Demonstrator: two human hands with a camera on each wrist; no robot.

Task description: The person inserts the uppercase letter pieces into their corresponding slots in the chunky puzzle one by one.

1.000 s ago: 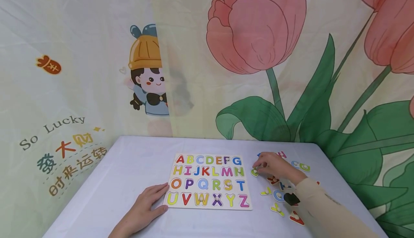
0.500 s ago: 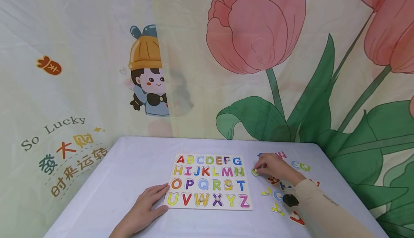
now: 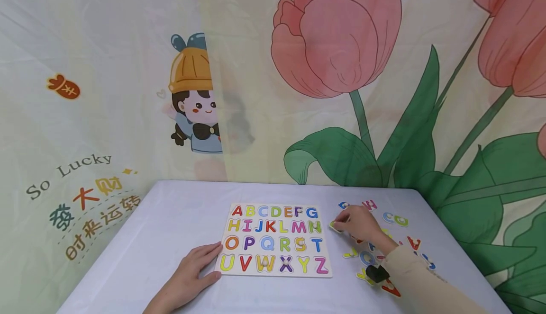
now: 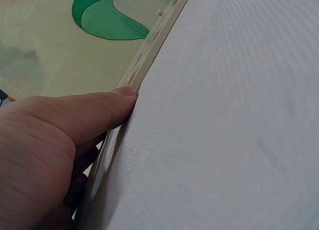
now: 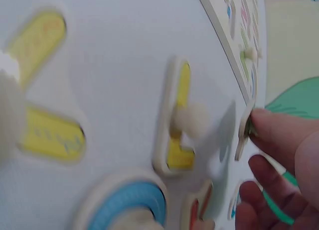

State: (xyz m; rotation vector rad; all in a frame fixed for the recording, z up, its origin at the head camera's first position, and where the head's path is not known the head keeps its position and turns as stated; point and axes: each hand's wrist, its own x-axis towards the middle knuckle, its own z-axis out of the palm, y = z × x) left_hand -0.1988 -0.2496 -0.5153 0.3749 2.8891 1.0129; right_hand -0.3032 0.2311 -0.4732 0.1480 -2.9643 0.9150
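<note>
Board [image 3: 251, 234] edge meets the straight-fingered left hand [image 3: 192, 272]; across a tablecloth [image 3: 327, 213] gap opposite, the right hand [image 3: 360, 223] pinches a seemingly green piece [image 3: 335, 228].

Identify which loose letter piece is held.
The greenish piece pinched in the right hand, nearest the alphabet board; the other loose pieces lie on the table.

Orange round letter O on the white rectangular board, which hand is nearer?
Left hand: touching the board beside the O; the right hand is beyond the board's opposite edge.
</note>
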